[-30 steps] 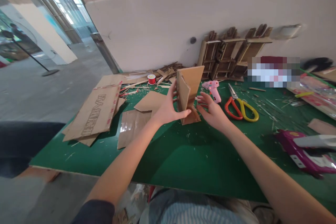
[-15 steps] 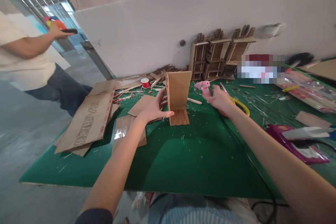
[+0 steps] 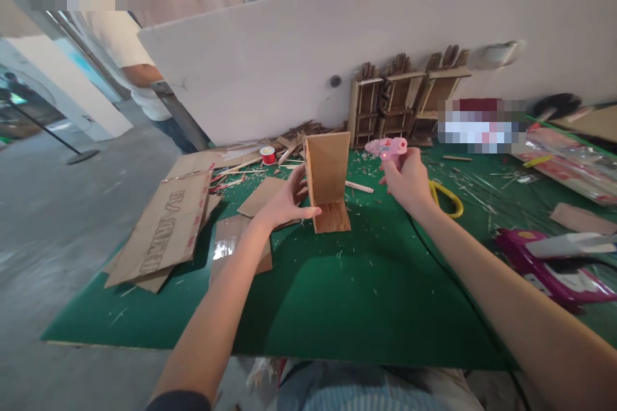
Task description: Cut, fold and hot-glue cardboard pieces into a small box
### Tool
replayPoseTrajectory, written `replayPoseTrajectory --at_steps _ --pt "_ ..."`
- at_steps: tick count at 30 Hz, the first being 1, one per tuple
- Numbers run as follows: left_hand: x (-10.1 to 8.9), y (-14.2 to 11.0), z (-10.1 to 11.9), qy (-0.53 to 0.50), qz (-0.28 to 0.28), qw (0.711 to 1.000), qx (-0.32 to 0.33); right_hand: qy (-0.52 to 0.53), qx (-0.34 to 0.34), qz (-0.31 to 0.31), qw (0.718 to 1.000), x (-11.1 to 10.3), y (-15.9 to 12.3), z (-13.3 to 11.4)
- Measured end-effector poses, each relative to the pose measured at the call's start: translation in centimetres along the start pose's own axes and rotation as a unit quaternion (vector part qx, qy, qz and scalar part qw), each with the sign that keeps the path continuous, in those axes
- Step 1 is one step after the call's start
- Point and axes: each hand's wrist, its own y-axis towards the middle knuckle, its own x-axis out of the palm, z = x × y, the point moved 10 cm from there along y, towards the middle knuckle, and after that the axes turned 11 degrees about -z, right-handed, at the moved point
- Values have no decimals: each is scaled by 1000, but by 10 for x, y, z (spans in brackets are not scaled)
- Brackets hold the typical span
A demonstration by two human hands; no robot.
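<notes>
A folded brown cardboard piece (image 3: 328,178) stands upright on the green table mat (image 3: 366,295), near the middle. My left hand (image 3: 284,202) grips its left edge, thumb in front and fingers behind. My right hand (image 3: 407,181) is closed round the handle of a pink glue gun (image 3: 386,148), lifted just off the table to the right of the cardboard. A black cord runs from that hand along my right forearm toward me.
Flat cardboard sheets (image 3: 166,225) lie at the left of the mat. Wood strips and a red spool (image 3: 268,155) sit at the back, near wooden frames (image 3: 400,99) leaning on the white wall. Yellow-handled scissors (image 3: 448,199) and a purple packet (image 3: 554,270) lie right. A person stands far left.
My right hand left the cardboard, reached right to the pink glue gun and picked it up. My left hand turned the cardboard upright and kept holding it. The person at left moved further back.
</notes>
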Motion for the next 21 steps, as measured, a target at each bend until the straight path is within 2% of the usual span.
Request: replayPoseTrajectory --at_steps 2,3,6,10,13,17,21 --pt "0 0 -1 4 1 1000 -5 31 0 1 1000 -14 -19 -5" --pt "0 0 -2 7 2 1000 -11 43 5 -21 999 -17 -28 -6" --pt "-1 -1 -7 15 7 999 -31 52 20 -139 989 -11 -57 -8" --pt "-2 -2 -15 25 6 998 -50 18 -12 -273 962 17 -83 -21" --pt "-4 -2 -18 22 8 999 -48 -10 -37 -336 941 46 -84 -34" --pt "-6 -2 -23 14 9 999 -45 -22 -67 -370 926 77 -77 -49" --pt "-8 -2 -30 -27 7 999 -37 -38 -87 -388 917 94 -78 -53"
